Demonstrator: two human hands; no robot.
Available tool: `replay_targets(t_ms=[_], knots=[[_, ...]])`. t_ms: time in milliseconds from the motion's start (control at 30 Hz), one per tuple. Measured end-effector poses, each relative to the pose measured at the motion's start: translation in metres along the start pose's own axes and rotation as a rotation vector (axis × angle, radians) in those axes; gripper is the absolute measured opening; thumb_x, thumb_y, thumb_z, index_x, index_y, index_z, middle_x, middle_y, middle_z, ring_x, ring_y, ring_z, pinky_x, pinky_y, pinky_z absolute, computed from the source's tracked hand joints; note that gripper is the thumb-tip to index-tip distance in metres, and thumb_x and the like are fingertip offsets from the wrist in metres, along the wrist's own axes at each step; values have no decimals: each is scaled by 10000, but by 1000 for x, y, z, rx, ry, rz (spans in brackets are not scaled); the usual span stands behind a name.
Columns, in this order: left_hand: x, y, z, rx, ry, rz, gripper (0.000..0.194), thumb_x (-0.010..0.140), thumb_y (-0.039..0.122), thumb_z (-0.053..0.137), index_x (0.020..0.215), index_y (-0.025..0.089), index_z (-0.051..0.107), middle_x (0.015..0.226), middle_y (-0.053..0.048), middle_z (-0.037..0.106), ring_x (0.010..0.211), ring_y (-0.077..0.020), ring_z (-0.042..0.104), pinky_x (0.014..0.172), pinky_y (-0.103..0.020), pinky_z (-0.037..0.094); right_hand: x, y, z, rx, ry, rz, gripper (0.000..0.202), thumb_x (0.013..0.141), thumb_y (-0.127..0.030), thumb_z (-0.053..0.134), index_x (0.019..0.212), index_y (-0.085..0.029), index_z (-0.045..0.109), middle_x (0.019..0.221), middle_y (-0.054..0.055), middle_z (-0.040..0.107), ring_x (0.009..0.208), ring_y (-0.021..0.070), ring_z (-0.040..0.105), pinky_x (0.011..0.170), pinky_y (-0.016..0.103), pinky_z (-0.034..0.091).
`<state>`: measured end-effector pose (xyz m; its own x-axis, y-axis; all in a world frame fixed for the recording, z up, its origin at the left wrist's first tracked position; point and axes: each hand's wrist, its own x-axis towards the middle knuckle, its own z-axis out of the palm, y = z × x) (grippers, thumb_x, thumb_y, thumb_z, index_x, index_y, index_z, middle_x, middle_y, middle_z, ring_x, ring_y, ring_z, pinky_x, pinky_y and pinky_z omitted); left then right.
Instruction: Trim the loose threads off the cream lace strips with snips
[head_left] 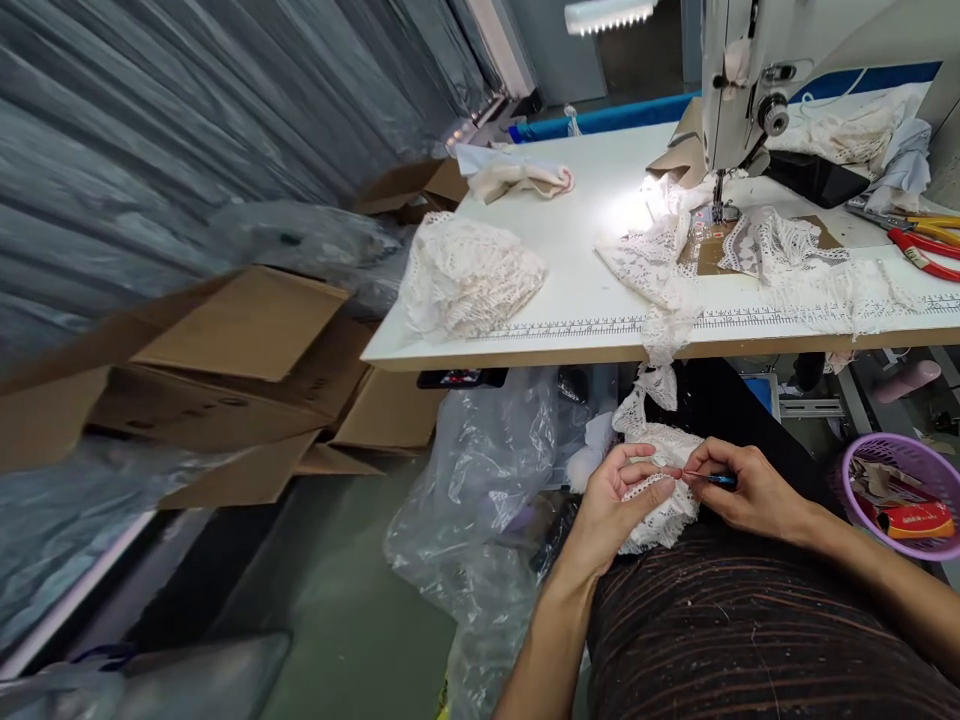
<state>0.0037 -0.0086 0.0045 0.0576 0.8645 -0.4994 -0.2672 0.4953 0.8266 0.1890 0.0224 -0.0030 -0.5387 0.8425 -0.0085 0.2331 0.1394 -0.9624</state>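
My left hand [611, 500] pinches a gathered piece of white lace [660, 520] over my lap, its fingers closed on the fabric. Between the fingers of my right hand [742, 487] is a slim seam ripper [724, 480] with a blue handle. Its thin metal tip points left and meets the lace at my left fingertips. From the held piece, a lace strip [667, 335] runs up over the table edge to the lace lying by the sewing machine [720, 190]. My right fingers hide part of the handle.
A heap of white lace [472, 275] lies at the left of the white table [570, 235]. Red-handled pliers [922, 252] rest at the right. Below stand a purple basket [892, 450] and an open cardboard box [247, 360]. Clear plastic bags [480, 480] hang left of my lap.
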Motion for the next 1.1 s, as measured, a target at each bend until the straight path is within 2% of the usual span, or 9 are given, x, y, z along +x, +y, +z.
replay_targets(t_ms=[200,333,433,567,633,733,900,967,1100], knots=[[-19,-28,-1,-129,161,-90,685,482,371,943,977,176,511,837,-61,785,686,-180,726,626,-258,544,-2,15,-1,-34,-177,105,309,909,-449,497,785,-175,567,661,-24,497,594,111,422,551,235,370],[-28,-41,-6,-136,130,-117,577,523,422,919,907,150,585,771,-60,781,644,-166,713,618,-241,528,5,12,4,-36,-280,71,462,967,-548,370,762,-178,555,648,-21,471,597,117,424,554,243,363],[-31,-45,-11,-77,92,-100,516,553,465,893,872,138,653,757,-57,777,607,-147,687,598,-233,508,11,7,6,-47,-311,68,492,998,-511,279,777,-173,561,645,-12,487,596,122,439,569,252,374],[-34,-44,-13,77,61,-7,486,625,475,847,948,146,691,849,-67,786,653,-153,686,617,-240,508,22,6,4,-105,-244,35,270,905,-348,516,1062,-148,605,682,-31,498,601,110,424,586,237,373],[-34,-42,-13,168,74,81,424,688,446,806,967,148,691,861,-66,786,692,-158,690,632,-235,507,28,9,2,-115,-321,-1,386,837,-236,564,1210,-140,574,685,-46,493,581,98,405,580,224,360],[-30,-36,-16,332,95,263,259,778,358,724,940,156,714,814,-57,780,685,-156,681,626,-229,497,35,14,1,-105,-443,-36,259,823,-212,530,1037,-120,644,698,-26,522,596,96,416,577,219,356],[-16,-26,-22,518,-5,562,107,802,222,660,726,189,727,704,-24,742,641,-138,652,629,-227,478,36,10,-3,-141,-237,-50,150,819,-225,472,802,-148,600,676,-18,522,601,101,417,570,218,358],[-8,-24,-22,431,9,560,63,812,237,659,836,195,700,675,1,718,554,-111,597,545,-208,440,33,2,-8,-178,-152,-96,137,806,-212,473,826,-159,598,659,-29,520,577,95,406,567,217,355],[7,-14,-14,311,-6,528,287,821,293,667,1090,200,633,796,-22,747,584,-122,607,549,-222,453,27,-15,-19,-239,-29,-216,116,798,-191,485,835,-170,594,642,-33,539,554,91,414,569,221,360]])
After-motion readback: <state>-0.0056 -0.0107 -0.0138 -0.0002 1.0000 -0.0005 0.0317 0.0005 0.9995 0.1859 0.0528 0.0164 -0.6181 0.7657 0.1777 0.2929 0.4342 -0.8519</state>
